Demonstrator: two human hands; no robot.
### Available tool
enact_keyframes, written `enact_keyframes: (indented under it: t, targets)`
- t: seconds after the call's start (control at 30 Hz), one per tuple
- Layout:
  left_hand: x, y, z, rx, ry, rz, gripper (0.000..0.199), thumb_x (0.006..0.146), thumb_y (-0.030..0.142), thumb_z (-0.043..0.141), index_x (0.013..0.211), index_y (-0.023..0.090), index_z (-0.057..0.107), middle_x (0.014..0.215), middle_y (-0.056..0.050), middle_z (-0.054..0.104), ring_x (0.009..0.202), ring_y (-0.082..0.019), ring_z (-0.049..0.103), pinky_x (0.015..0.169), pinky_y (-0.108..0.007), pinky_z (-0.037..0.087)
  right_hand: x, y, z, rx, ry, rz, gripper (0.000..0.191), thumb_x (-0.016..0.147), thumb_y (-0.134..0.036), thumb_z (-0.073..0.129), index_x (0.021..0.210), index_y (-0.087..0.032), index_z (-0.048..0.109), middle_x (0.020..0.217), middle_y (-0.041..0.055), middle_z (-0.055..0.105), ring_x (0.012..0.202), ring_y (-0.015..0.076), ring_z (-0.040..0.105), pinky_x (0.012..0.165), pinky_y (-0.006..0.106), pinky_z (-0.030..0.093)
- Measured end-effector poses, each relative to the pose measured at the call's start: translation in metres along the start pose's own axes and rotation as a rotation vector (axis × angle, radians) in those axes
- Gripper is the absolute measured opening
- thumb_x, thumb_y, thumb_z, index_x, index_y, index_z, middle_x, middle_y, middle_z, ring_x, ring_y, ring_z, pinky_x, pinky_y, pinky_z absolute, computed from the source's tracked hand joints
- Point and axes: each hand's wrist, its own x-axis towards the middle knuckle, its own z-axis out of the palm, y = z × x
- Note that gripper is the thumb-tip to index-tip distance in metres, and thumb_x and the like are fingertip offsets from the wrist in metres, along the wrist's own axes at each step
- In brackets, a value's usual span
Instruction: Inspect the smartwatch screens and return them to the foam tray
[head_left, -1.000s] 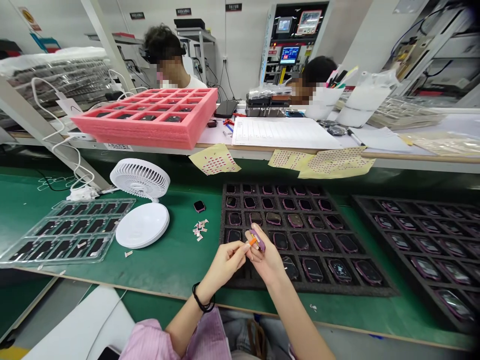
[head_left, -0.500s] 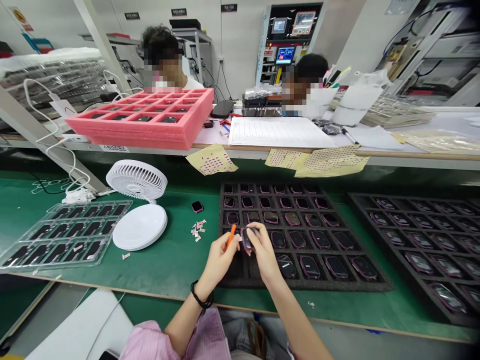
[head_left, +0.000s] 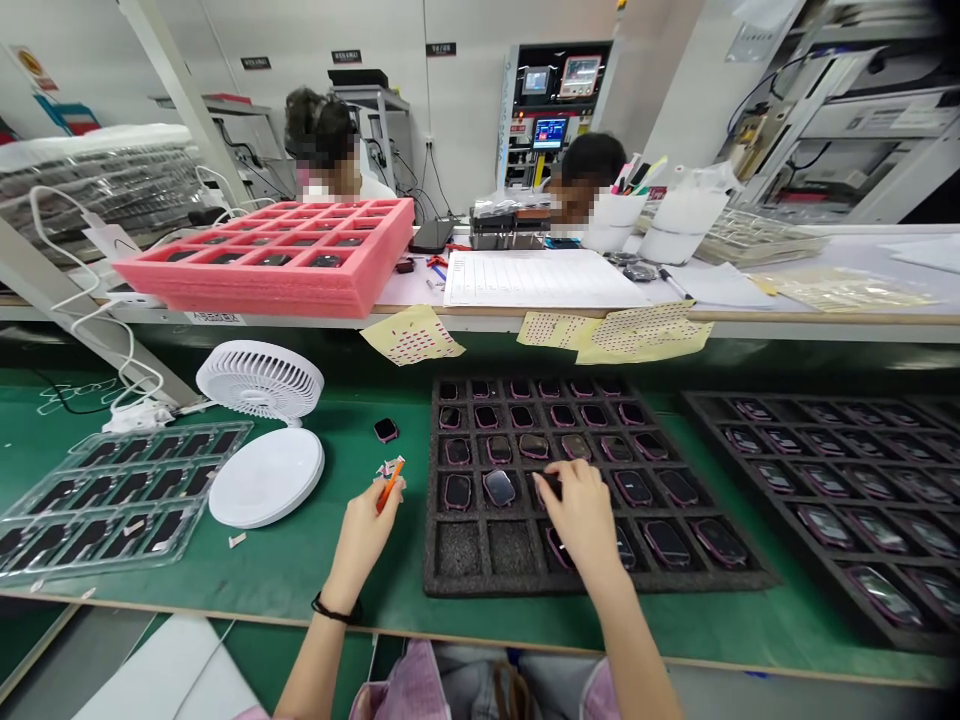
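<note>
My left hand [head_left: 369, 520] is closed round a slim orange tool [head_left: 391, 484], whose exact kind I cannot make out. Its tip is at a small pile of white tabs [head_left: 388, 466] on the green bench. Over the dark foam tray, my right hand [head_left: 581, 505] has its thumb and fingers pinched on a watch case [head_left: 547, 486] in one compartment; the hand covers part of it and of its neighbours. A watch case with a greyish face [head_left: 499, 488] lies in the compartment just left. Two front-left compartments [head_left: 459, 548] hold nothing.
A second foam tray [head_left: 847, 500] of watch cases lies right. On the left are a white fan [head_left: 266, 478] and a clear tray [head_left: 124, 490] of black parts. One watch case [head_left: 385, 430] lies alone. A pink foam tray [head_left: 270, 290] overhangs the shelf; two people sit beyond.
My hands have moved apart. The watch case between them now lies in the foam tray. My left hand went left with the orange tool to the tabs; my right went right to another watch case.
</note>
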Motion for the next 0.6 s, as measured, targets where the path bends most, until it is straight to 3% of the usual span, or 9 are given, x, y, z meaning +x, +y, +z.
enact_keyframes:
  t: [0.13,0.23,0.33,0.43,0.53,0.6]
  targets:
    - [0.002,-0.01,-0.005,0.094,0.006,-0.005,0.035,0.088,0.045,0.041,0.07,0.02,0.057,0.061,-0.003,0.06,0.052,-0.017,0.053,0.052,-0.025,0.035,-0.003,0.024,-0.004,-0.13,-0.025,0.045,0.033,0.093,-0.045,0.042,0.084,-0.018,0.059,0.083,0.012,0.057,0.081,0.0292,0.053,0.065,0.038,0.039]
    - [0.003,-0.012,-0.006,0.197,0.006,-0.049,0.031,0.09,0.043,0.04,0.075,0.02,0.056,0.064,-0.004,0.062,0.055,-0.02,0.058,0.053,-0.025,0.035,-0.003,0.022,0.001,-0.158,-0.057,0.016,0.037,0.092,-0.049,0.043,0.084,-0.017,0.06,0.085,0.0137,0.056,0.082,0.0303,0.053,0.065,0.039,0.04]
    - [0.002,-0.002,-0.001,0.241,0.056,-0.035,0.029,0.093,0.042,0.038,0.089,0.019,0.056,0.075,-0.006,0.066,0.064,-0.022,0.063,0.056,-0.026,0.039,-0.002,0.016,0.005,-0.058,-0.077,0.018,0.037,0.09,-0.051,0.046,0.077,-0.019,0.057,0.084,0.0125,0.055,0.083,0.0301,0.053,0.068,0.039,0.041]
    - [0.0,0.024,0.017,0.215,0.034,0.167,0.031,0.097,0.035,0.03,0.095,0.018,0.056,0.089,-0.009,0.067,0.075,-0.022,0.064,0.066,-0.028,0.045,-0.001,0.011,0.005,0.141,-0.11,0.01,0.032,0.089,-0.048,0.048,0.073,-0.021,0.051,0.077,0.0083,0.056,0.079,0.0271,0.053,0.069,0.038,0.041]
    - [0.0,0.052,0.041,0.139,-0.169,0.414,0.032,0.099,0.032,0.027,0.105,0.019,0.056,0.104,-0.008,0.066,0.092,-0.02,0.064,0.078,-0.029,0.048,-0.001,0.005,-0.001,0.377,-0.128,0.06,0.022,0.089,-0.043,0.047,0.084,-0.021,0.051,0.075,0.0051,0.06,0.071,0.0236,0.055,0.067,0.036,0.041]
    - [0.001,0.064,0.054,0.126,-0.278,0.492,0.032,0.099,0.03,0.028,0.111,0.02,0.055,0.113,-0.008,0.064,0.101,-0.02,0.062,0.085,-0.03,0.048,0.0,0.001,-0.007,0.565,-0.12,0.131,0.021,0.087,-0.04,0.051,0.097,-0.022,0.052,0.072,0.0021,0.061,0.065,0.0207,0.056,0.064,0.033,0.042]
